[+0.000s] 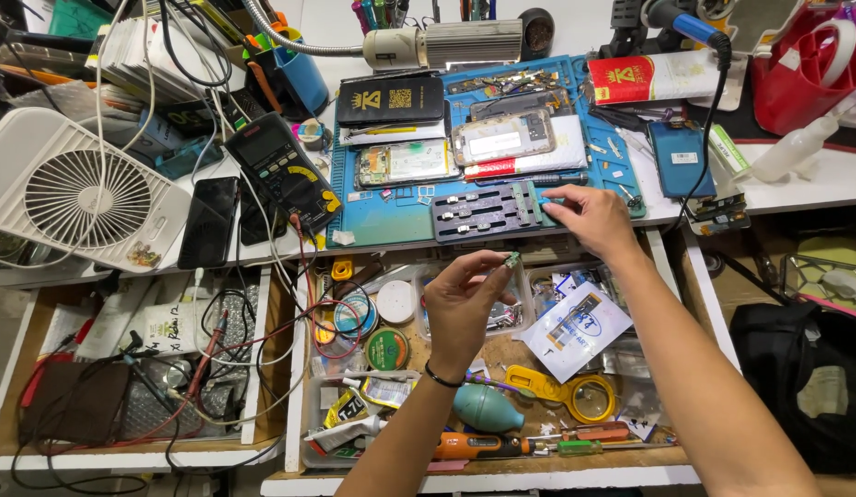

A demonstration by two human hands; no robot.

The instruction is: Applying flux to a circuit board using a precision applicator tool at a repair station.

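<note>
the person's left hand (465,308) is raised above the open wooden drawer (501,354), its thumb and forefinger pinched shut on a tiny greenish electronic part (512,260), with the other fingers curled loosely. the part sits at the very fingertips, just below the front edge of the blue silicone work mat (391,225). it looks very light and stiff, thin enough to flick away or drop into the clutter underneath, and probably fragile at any contacts; a grip by its edges, as shown, seems the safest hold, though its exact shape is too small to tell.

the right hand (589,216) rests on the mat with its fingers bent down, fingertips touching the right end of the dark grey slotted metal holder plate (488,210); it appears to press or steady that plate rather than grasp it. beyond the plate lie an opened phone with its circuit board showing (405,163) and a phone frame in a clear case (501,138).
</note>
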